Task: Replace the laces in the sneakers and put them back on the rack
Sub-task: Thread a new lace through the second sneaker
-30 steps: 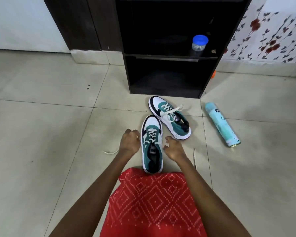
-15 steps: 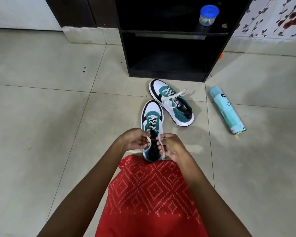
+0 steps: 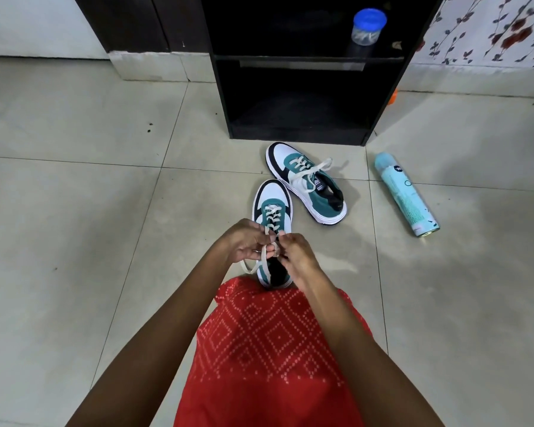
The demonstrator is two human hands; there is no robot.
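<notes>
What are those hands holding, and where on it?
The left hand and right hand pinch the white lace of the nearer sneaker by its loose ends.

floor [image 3: 74, 241]: glossy tile | rack [image 3: 383, 87]: dark matt wood | lace [image 3: 264, 260]: cloth

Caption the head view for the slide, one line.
Relacing: left hand and right hand pinch the lace of the near sneaker; the other sneaker lies laced before the black rack.

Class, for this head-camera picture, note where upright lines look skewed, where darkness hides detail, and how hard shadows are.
Head view: the sides of the rack lean inward towards the floor; its lower shelf is near black; the shadow of the far sneaker is soft-edged.
</notes>
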